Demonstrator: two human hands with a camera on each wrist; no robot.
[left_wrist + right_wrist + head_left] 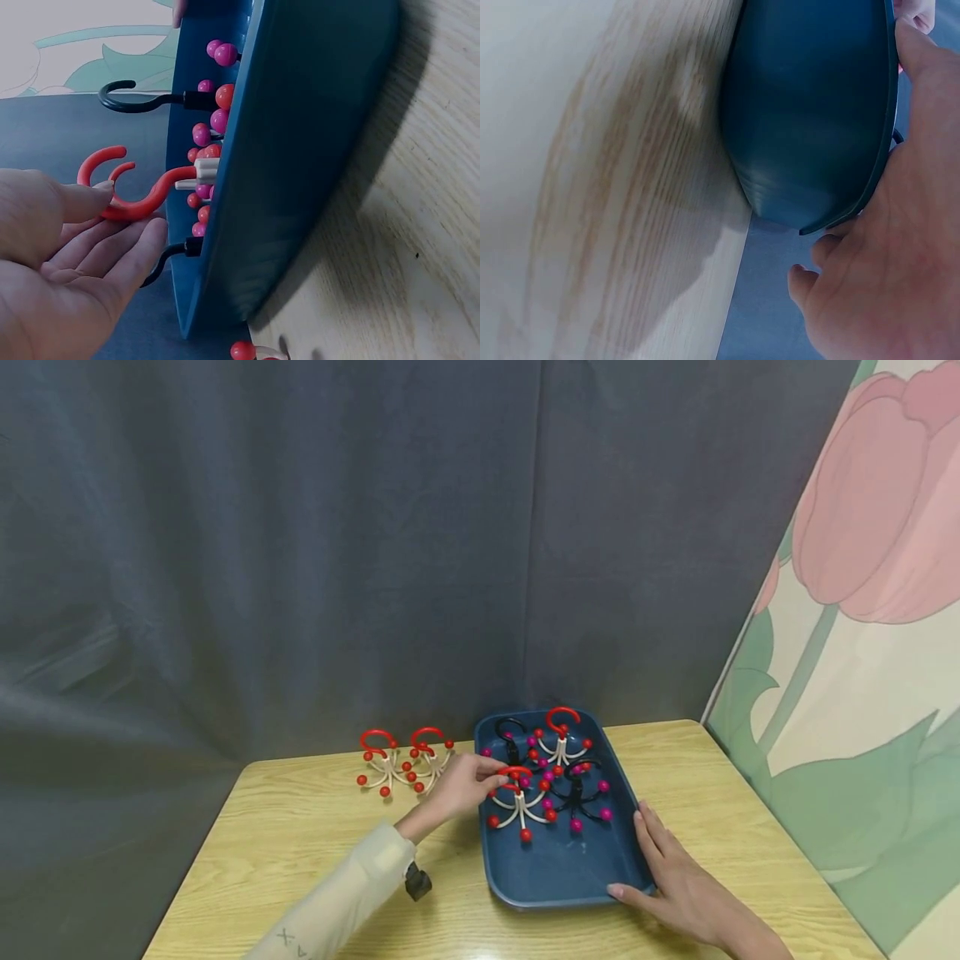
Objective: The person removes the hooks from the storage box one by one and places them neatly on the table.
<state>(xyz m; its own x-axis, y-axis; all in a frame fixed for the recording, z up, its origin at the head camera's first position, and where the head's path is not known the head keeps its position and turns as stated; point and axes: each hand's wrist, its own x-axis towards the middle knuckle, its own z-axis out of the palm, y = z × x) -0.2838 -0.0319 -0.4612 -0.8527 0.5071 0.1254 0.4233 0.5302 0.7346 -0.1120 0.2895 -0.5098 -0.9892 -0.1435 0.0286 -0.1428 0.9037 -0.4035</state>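
Pinches the red hook (131, 206) of the near-left white-legged piece (520, 803) between thumb and fingers of the left hand (465, 785). Stands upright inside the left half of the blue tray (532, 877), hook uppermost; impossible to tell from here whether resting on the floor or hanging just above. Steadies the tray at its near right corner with the right hand (678, 885), with fingers fairly straight along the outer wall and thumb at the near rim. Shares the tray with another white piece (562, 749), far right, and two black pieces (576, 795) tipped in magenta balls. Leaves two more white pieces (386, 766) on the worktop (285, 843), left of the tray.

Looks light and stiff, probably smooth plastic, so likely to swivel in a loose pinch. Best taken by the hook's curve or the hub below; avoid pulling single legs, thin, perhaps breakable, and apt to snag on neighbours.
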